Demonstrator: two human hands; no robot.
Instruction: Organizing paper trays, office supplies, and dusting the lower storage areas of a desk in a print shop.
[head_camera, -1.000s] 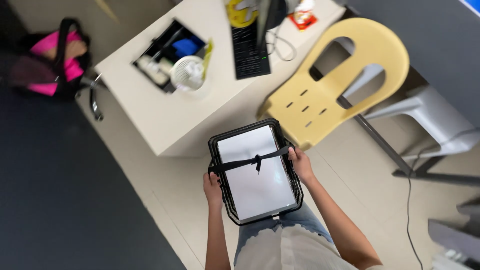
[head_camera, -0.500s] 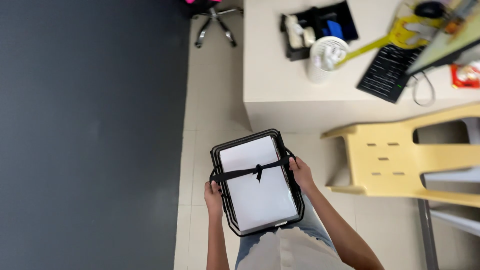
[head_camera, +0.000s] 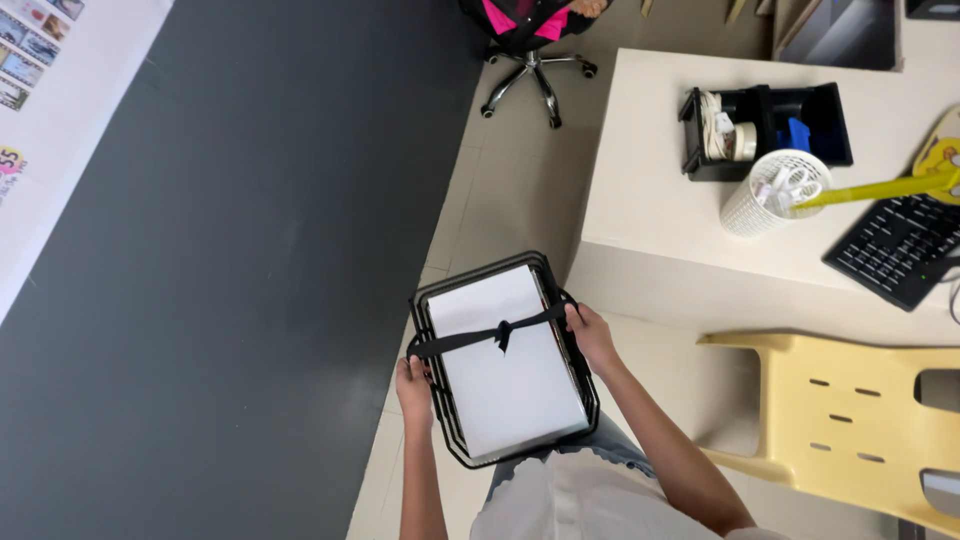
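Observation:
I carry a black wire basket (head_camera: 447, 296) in front of my waist, seen from above. A stack of white paper (head_camera: 505, 375) fills it, and a black strap (head_camera: 470, 339) tied in a knot crosses the stack. My left hand (head_camera: 413, 385) grips the basket's left rim. My right hand (head_camera: 591, 336) grips the right rim near the strap's end.
A cream desk (head_camera: 660, 200) lies ahead on the right with a black organiser tray (head_camera: 765, 130), a white mesh pen cup (head_camera: 772, 192) and a black keyboard (head_camera: 895, 248). A yellow plastic chair (head_camera: 850, 420) is at my right. A swivel chair (head_camera: 535, 40) stands ahead. Dark wall at left.
The view has swung, so the desk and yellow chair slid further right and the dark wall fills more of the left. Both hands keep their grip on the basket.

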